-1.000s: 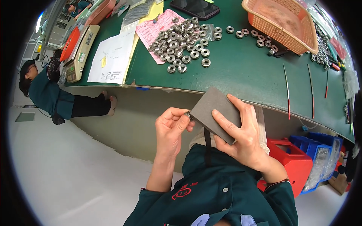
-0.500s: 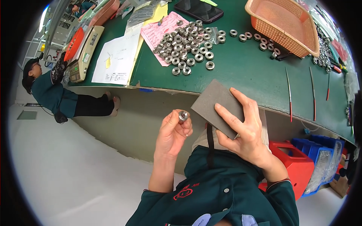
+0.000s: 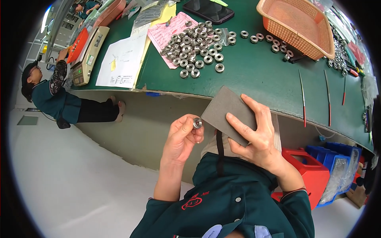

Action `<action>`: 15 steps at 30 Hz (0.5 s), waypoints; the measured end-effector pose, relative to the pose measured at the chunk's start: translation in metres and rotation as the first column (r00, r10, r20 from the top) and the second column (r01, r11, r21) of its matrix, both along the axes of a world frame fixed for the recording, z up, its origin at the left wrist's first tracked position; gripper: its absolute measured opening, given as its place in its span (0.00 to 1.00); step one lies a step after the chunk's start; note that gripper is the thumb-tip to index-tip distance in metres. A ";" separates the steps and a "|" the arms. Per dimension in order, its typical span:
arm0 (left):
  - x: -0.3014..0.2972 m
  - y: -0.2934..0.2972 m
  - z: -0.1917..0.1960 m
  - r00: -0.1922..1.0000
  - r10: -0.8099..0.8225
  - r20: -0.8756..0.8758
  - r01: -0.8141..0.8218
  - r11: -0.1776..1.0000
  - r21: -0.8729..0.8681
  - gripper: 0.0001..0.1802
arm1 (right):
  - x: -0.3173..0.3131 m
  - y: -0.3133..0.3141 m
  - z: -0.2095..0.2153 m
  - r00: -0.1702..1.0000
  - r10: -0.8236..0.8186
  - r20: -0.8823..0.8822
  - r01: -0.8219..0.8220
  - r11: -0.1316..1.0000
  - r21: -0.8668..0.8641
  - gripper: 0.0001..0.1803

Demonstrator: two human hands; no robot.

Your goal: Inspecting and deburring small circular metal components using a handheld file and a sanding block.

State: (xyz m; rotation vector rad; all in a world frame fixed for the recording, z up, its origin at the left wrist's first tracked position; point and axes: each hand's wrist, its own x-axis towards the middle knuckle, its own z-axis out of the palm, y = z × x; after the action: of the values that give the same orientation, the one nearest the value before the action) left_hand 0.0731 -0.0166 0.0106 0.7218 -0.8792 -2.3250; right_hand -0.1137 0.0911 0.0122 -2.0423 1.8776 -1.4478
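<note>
- A workshop with a pale floor (image 3: 79,186); a long green desk (image 3: 254,75) curves across the top of the view.
- Beside the desk's left end, another person (image 3: 55,99) in dark green bends over.
- On the desk's far right sits an orange basket (image 3: 295,25).
- White papers (image 3: 121,59) lie on the desk's left part.
- A heap of metal rings (image 3: 196,47) sits mid-desk.
- Just below the desk's near edge, the right hand (image 3: 258,135) clasps a grey abrasive sheet (image 3: 226,113), fingers closed around it.
- Left of the sheet, the left hand (image 3: 182,137) pinches one small metal ring (image 3: 197,123) between thumb and fingers (image 3: 188,119).
</note>
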 end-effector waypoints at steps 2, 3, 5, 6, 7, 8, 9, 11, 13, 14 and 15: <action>0.000 -0.001 -0.001 1.000 0.018 0.004 -0.018 1.000 -0.014 0.13 | -0.002 0.001 0.001 1.000 0.006 0.013 -0.006 1.000 -0.019 0.37; 0.000 -0.001 -0.001 1.000 0.017 0.003 -0.016 1.000 -0.013 0.13 | -0.002 0.001 0.001 1.000 0.005 0.012 -0.005 1.000 -0.018 0.37; -0.001 0.000 -0.002 0.999 0.018 0.029 -0.018 1.000 0.004 0.13 | -0.001 0.002 0.002 0.998 0.058 -0.008 -0.057 0.998 0.009 0.36; 0.000 0.000 -0.002 0.999 0.018 0.029 -0.018 1.000 0.005 0.13 | -0.002 0.001 0.001 0.998 0.058 -0.009 -0.058 0.998 0.010 0.36; 0.001 -0.002 -0.003 1.000 -0.012 0.009 0.012 0.999 0.039 0.13 | -0.003 -0.001 -0.002 0.998 0.043 -0.054 -0.044 0.999 -0.021 0.36; 0.001 -0.002 -0.004 0.999 -0.042 -0.010 0.043 0.996 0.075 0.14 | -0.004 -0.001 -0.003 0.995 0.026 -0.099 -0.032 0.998 -0.051 0.35; 0.002 -0.003 -0.004 0.999 -0.043 -0.011 0.044 0.996 0.077 0.14 | -0.004 -0.001 -0.003 0.995 0.026 -0.100 -0.031 0.998 -0.049 0.35; 0.003 -0.004 -0.003 0.994 -0.111 -0.026 0.113 0.988 0.108 0.15 | -0.005 -0.001 0.000 0.992 0.011 -0.129 -0.021 0.997 -0.073 0.34; 0.004 -0.002 -0.006 0.995 -0.099 -0.014 0.100 0.987 0.125 0.15 | -0.007 0.001 0.000 0.994 0.050 -0.099 -0.055 0.997 -0.047 0.34; 0.004 -0.001 -0.007 0.996 -0.087 -0.003 0.086 0.986 0.143 0.16 | -0.007 0.002 0.000 0.994 0.088 -0.068 -0.090 0.996 -0.022 0.34; 0.004 -0.002 -0.007 0.996 -0.087 -0.002 0.087 0.986 0.145 0.16 | -0.007 0.001 -0.002 0.994 0.088 -0.067 -0.089 0.996 -0.020 0.34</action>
State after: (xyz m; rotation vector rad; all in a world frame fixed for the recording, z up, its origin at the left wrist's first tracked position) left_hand 0.0770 -0.0184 0.0035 0.7618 -0.7635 -2.4857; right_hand -0.1209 0.0917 0.0102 -2.1800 1.7755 -1.4049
